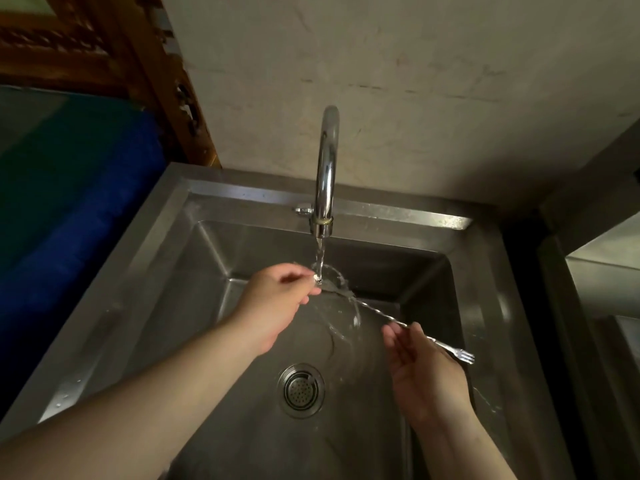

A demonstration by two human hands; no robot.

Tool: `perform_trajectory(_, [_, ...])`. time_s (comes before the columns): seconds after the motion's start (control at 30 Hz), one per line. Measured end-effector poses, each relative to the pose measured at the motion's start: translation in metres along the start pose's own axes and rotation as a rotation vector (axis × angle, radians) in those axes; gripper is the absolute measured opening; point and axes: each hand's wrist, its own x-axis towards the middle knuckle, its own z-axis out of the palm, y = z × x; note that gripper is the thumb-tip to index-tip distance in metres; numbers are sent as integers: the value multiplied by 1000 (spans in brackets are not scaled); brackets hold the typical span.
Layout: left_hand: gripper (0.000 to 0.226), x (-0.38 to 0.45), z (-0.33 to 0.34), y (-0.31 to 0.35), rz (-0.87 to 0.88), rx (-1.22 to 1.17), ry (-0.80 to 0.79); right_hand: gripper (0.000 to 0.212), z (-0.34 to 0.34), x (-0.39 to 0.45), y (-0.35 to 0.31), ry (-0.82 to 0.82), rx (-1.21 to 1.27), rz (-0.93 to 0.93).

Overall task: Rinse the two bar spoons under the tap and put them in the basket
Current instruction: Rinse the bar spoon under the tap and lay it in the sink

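A long twisted bar spoon (381, 315) with a small fork at its right end lies slanted across the steel sink (221, 202). Its bowl end sits under the running stream from the chrome tap (326, 168), and water fans off it. My left hand (277, 303) pinches the bowl end right at the stream. My right hand (422, 368) holds the stem near the fork end between fingertips. Only one bar spoon is in view. No basket is in view.
The drain strainer (300, 389) lies at the sink bottom between my forearms. A blue container (69, 202) stands to the left of the sink. A plain wall rises behind the tap, and a steel surface (602, 265) adjoins on the right.
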Motion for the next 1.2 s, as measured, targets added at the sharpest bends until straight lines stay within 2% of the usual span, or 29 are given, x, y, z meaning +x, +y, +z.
perform_trajectory(0.1, [7, -4, 1, 6, 159, 143, 15, 21, 1, 4, 9, 56, -4, 158])
perform_trajectory(0.17, [6, -7, 1, 10, 279, 263, 15, 27, 3, 7, 17, 109, -235, 200])
perform_trajectory(0.2, [7, -8, 0, 12, 332, 319, 15, 29, 4, 7, 21, 122, -457, 159])
perform_trajectory(0.27, [12, -10, -1, 15, 419, 426, 19, 27, 11, 5, 29, 103, -998, -109])
perform_trajectory(0.3, [12, -11, -1, 16, 450, 475, 21, 22, 19, 1, 32, 56, -1188, -306])
perform_trajectory(0.33, [11, -12, -1, 17, 471, 514, 24, 19, 28, -5, 35, -26, -1279, -480])
perform_trajectory(0.4, [9, -14, -1, 18, 504, 575, 39, 24, 47, -8, 39, -221, -1299, -703])
perform_trajectory(0.43, [9, -15, 0, 18, 515, 592, 44, 23, 56, -9, 41, -305, -1278, -744])
perform_trajectory(0.53, [17, -11, -2, 21, 476, 487, 56, 22, 77, -9, 42, -463, -1104, -637])
perform_trajectory(0.67, [16, -5, -10, 24, 366, 188, -97, 31, 87, -8, 39, -515, -913, -500])
perform_trajectory(0.73, [14, -3, -13, 23, 356, 179, -142, 28, 88, -8, 41, -522, -873, -484])
perform_trajectory(0.93, [8, -5, -7, 23, 455, 280, -31, 23, 84, -9, 51, -508, -848, -562])
perform_trajectory(1.03, [8, -7, -6, 26, 527, 354, 49, 21, 79, -6, 54, -531, -826, -519])
perform_trajectory(1.13, [12, -4, -8, 34, 543, 269, 115, 19, 61, -2, 59, -489, -896, -482])
perform_trajectory(1.2, [13, -3, -9, 34, 486, 203, 93, 19, 54, 0, 61, -470, -921, -461])
